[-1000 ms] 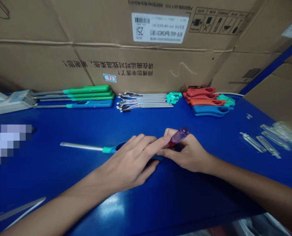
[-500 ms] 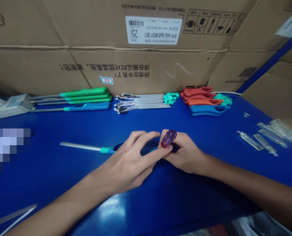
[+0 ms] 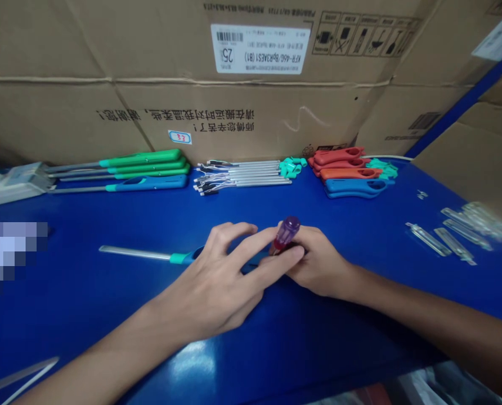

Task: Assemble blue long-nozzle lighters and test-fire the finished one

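My right hand (image 3: 318,261) pinches a screwdriver with a translucent purple handle (image 3: 288,229), its handle standing up and its shaft hidden among my fingers. My left hand (image 3: 217,275) lies over the blue body of a long-nozzle utility lighter (image 3: 187,258), fingers spread across it. The lighter's metal nozzle (image 3: 133,253) points left along the blue tabletop (image 3: 86,304). My two hands touch near the screwdriver, and they hide most of the lighter's body.
Rows of green and blue lighters (image 3: 145,169) lie at the back left, beside metal nozzle assemblies with wires (image 3: 242,177). Red and blue handles (image 3: 344,171) and teal parts lie back right. Metal strips (image 3: 453,233) lie right. Cardboard boxes (image 3: 251,84) stand behind.
The screwdriver handle has tilted from leaning right to nearly upright. My left fingers have slid right over the lighter, closer to the screwdriver. The view has shifted slightly.
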The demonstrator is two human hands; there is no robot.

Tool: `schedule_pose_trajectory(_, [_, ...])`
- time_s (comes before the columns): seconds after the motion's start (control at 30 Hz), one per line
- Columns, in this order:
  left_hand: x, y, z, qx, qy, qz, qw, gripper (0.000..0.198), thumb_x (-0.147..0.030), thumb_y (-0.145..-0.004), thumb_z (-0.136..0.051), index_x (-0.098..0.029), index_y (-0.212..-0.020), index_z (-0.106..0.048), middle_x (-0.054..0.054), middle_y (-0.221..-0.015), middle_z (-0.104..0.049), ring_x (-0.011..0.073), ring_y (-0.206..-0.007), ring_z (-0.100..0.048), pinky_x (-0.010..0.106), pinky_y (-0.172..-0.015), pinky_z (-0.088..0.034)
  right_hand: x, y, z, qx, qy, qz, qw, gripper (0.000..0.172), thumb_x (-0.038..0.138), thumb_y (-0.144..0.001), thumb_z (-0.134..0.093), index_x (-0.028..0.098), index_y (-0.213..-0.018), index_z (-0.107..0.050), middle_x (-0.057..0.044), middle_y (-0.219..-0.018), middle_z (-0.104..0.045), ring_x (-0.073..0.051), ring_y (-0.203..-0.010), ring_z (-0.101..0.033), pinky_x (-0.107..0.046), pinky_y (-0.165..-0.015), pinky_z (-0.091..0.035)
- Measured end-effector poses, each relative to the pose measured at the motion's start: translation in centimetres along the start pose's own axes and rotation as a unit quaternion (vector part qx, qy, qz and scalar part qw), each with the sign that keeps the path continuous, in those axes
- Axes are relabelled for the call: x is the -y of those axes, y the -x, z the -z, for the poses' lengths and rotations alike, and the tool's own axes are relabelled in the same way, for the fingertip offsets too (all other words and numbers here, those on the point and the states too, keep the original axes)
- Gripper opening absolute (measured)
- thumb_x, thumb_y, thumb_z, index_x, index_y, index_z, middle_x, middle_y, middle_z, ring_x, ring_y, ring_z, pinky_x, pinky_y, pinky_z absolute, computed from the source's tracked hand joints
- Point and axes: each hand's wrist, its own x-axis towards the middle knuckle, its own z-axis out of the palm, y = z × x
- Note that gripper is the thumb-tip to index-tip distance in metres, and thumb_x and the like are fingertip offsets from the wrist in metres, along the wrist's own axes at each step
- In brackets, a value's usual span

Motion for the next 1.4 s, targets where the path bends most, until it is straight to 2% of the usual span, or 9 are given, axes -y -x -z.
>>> schedule_pose_trajectory(0.13, [-0.1, -0.1, 0.1, -0.002, 0.008, 0.003, 1.0, 0.06, -0.011, -0.087, -0.057, -0.016, -0.144, -0.038, 0.015, -0.141, -0.048, 0.0335, -0.124, -0.042, 0.052, -0.103, -0.04, 1.1, -1.1, 2.9, 0.046, 0.023, 0.008, 0.999, 0.022, 0.026, -0.075, -0.075, 0.019, -0.075, -0.054, 0.002, -0.074, -0.059, -0.012, -0.064, -0.054, -0.024, -0.059, -0.046])
schedule_pose_trajectory(0.2, [-0.1, -0.1, 0.2, -0.003, 0.011, 0.006, 1.0, 0.059, -0.013, -0.089, -0.057, -0.016, -0.144, -0.038, 0.015, -0.139, -0.049, 0.033, -0.123, -0.042, 0.052, -0.103, -0.04, 2.8, -2.1, 5.7, 0.155, 0.078, -0.032, 0.984, 0.046, 0.032, -0.061, -0.088, 0.02, -0.098, -0.063, -0.001, -0.093, -0.065, -0.015, -0.077, -0.061, -0.024, -0.061, -0.05])
schedule_pose_trajectory(0.37, [0.2, 0.0, 0.1, -0.019, 0.024, 0.015, 0.999, 0.061, -0.012, -0.089, -0.057, -0.016, -0.145, -0.035, 0.016, -0.138, -0.049, 0.0306, -0.127, -0.041, 0.048, -0.105, -0.041, 8.1, -4.6, 10.0, 0.127, 0.067, 0.007, 0.99, 0.044, 0.031, -0.078, -0.077, 0.026, -0.12, -0.066, 0.002, -0.11, -0.07, -0.015, -0.089, -0.068, -0.021, -0.064, -0.056])
schedule_pose_trajectory(0.6, [0.4, 0.4, -0.4, -0.03, 0.038, 0.021, 0.999, 0.053, -0.011, -0.09, -0.057, -0.015, -0.14, -0.038, 0.015, -0.132, -0.05, 0.0279, -0.128, -0.042, 0.044, -0.105, -0.042, 9.4, -6.4, 8.0, 0.15, 0.131, 0.096, 0.975, 0.014, 0.013, -0.084, -0.067, 0.024, -0.085, -0.075, 0.007, -0.091, -0.076, -0.013, -0.083, -0.07, -0.023, -0.074, -0.055])
schedule_pose_trajectory(0.77, [0.8, 0.4, -0.4, -0.023, 0.112, 0.065, 0.991, 0.027, -0.015, -0.089, -0.06, -0.015, -0.111, -0.045, 0.011, -0.115, -0.055, 0.023, -0.11, -0.049, 0.039, -0.093, -0.048, 9.1, -6.2, 8.2, 0.179, 0.139, 0.091, 0.97, 0.016, 0.007, -0.079, -0.07, 0.021, -0.085, -0.074, 0.004, -0.087, -0.075, -0.013, -0.081, -0.07, -0.024, -0.071, -0.053])
schedule_pose_trajectory(0.93, [1.1, 0.5, -0.4, 0.041, 0.093, 0.096, 0.99, 0.029, -0.029, -0.09, -0.059, -0.015, -0.112, -0.046, 0.01, -0.108, -0.057, 0.0258, -0.1, -0.052, 0.043, -0.084, -0.047, 8.8, -5.9, 8.0, 0.188, 0.197, 0.102, 0.957, 0.013, 0.011, -0.081, -0.069, 0.022, -0.087, -0.073, 0.003, -0.088, -0.073, -0.016, -0.083, -0.068, -0.029, -0.074, -0.052])
schedule_pose_trajectory(1.1, [1.1, 0.7, -0.6, 0.067, 0.051, 0.098, 0.992, 0.026, -0.034, -0.093, -0.053, -0.016, -0.111, -0.049, 0.009, -0.101, -0.058, 0.0258, -0.092, -0.053, 0.043, -0.079, -0.045, 8.5, -5.6, 7.4, 0.148, 0.255, 0.123, 0.948, 0.007, 0.017, -0.081, -0.072, 0.023, -0.077, -0.069, 0.004, -0.079, -0.069, -0.014, -0.072, -0.063, -0.027, -0.065, -0.045])
schedule_pose_trajectory(1.27, [1.1, 0.6, -0.7, 0.066, 0.031, 0.073, 0.995, 0.023, -0.033, -0.095, -0.049, -0.015, -0.109, -0.053, 0.008, -0.094, -0.061, 0.0255, -0.086, -0.055, 0.042, -0.075, -0.044, 8.3, -5.5, 7.0, 0.114, 0.295, 0.162, 0.935, 0.027, 0.04, -0.087, -0.067, 0.019, -0.072, -0.062, 0.003, -0.064, -0.06, -0.01, -0.056, -0.05, -0.025, -0.056, -0.035])
schedule_pose_trajectory(1.4, [1.1, 0.6, -0.7, 0.076, 0.03, 0.078, 0.994, 0.024, -0.033, -0.096, -0.048, -0.015, -0.108, -0.056, 0.01, -0.097, -0.063, 0.0283, -0.089, -0.056, 0.044, -0.075, -0.045, 8.5, -5.5, 6.6, 0.123, 0.348, 0.136, 0.92, 0.034, 0.043, -0.091, -0.063, 0.018, -0.069, -0.054, 0.004, -0.056, -0.048, -0.009, -0.049, -0.039, -0.025, -0.049, -0.024])
